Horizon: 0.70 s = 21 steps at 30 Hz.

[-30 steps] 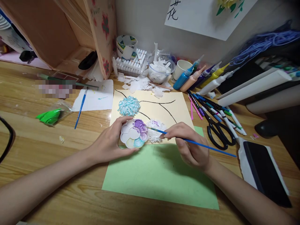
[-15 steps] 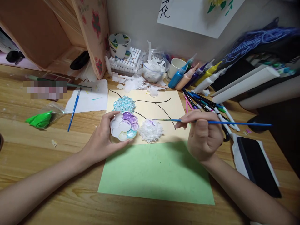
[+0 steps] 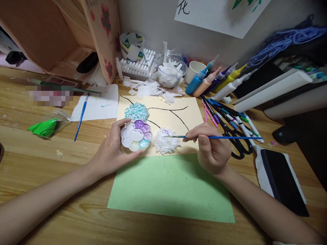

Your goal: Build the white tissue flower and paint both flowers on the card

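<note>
My left hand (image 3: 112, 146) is closed round the edge of a white flower-shaped paint palette (image 3: 137, 135), whose wells hold purple, light blue and pale yellow paint. Between the fingers of my right hand (image 3: 213, 148) is a thin blue paintbrush (image 3: 224, 137). Its tip lies at the top of a fluffy white paper flower (image 3: 166, 143) bearing a little purple colour. Above the palette is a second paper flower (image 3: 136, 111), tinted light blue. Both sit on cream paper (image 3: 163, 119) with dark branch lines, above a green sheet (image 3: 171, 190).
Scissors (image 3: 236, 144) and several pens lie right of the paper. Paint bottles (image 3: 196, 83), a paper cup (image 3: 195, 69) and a bowl of paper scraps (image 3: 170, 80) stand behind. At left are another blue brush (image 3: 81, 117) and a bagged green lump (image 3: 43, 128).
My right hand has moved left and slightly down, bringing the brush tip further onto the white flower. The palette stays in my left hand. The view has shifted slightly.
</note>
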{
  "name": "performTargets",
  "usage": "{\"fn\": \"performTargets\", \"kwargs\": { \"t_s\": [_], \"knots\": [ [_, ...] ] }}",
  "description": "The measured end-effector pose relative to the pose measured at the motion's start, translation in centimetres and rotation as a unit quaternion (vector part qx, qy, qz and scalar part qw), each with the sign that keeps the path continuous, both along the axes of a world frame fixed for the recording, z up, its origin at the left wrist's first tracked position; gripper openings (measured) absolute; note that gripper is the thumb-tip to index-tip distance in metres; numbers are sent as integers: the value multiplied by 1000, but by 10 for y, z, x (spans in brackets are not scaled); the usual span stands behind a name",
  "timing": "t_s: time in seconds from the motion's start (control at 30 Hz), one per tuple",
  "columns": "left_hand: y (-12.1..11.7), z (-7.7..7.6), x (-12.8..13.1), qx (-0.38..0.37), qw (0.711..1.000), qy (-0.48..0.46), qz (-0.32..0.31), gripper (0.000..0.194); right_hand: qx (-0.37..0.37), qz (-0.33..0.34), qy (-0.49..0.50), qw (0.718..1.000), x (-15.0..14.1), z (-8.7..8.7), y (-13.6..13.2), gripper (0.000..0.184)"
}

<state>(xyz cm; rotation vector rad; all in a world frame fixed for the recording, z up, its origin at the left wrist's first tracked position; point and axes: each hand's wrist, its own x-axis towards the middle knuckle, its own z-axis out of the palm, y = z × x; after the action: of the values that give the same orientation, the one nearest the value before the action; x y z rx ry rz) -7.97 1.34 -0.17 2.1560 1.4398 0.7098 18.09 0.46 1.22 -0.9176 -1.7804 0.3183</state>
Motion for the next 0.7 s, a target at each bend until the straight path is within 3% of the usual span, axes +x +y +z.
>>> {"fn": "performTargets", "kwargs": {
  "t_s": [0.2,0.4,0.7],
  "knots": [
    [-1,0,0,0,1000,5,6,74,17,-23,19,999,-1,1,0,21],
    [-1,0,0,5,1000,4,2,74,-4,4,4,1000,-1,0,-1,19],
    [0,1,1,-5,1000,6,2,73,6,-7,13,1000,0,2,0,21]
  ]
}}
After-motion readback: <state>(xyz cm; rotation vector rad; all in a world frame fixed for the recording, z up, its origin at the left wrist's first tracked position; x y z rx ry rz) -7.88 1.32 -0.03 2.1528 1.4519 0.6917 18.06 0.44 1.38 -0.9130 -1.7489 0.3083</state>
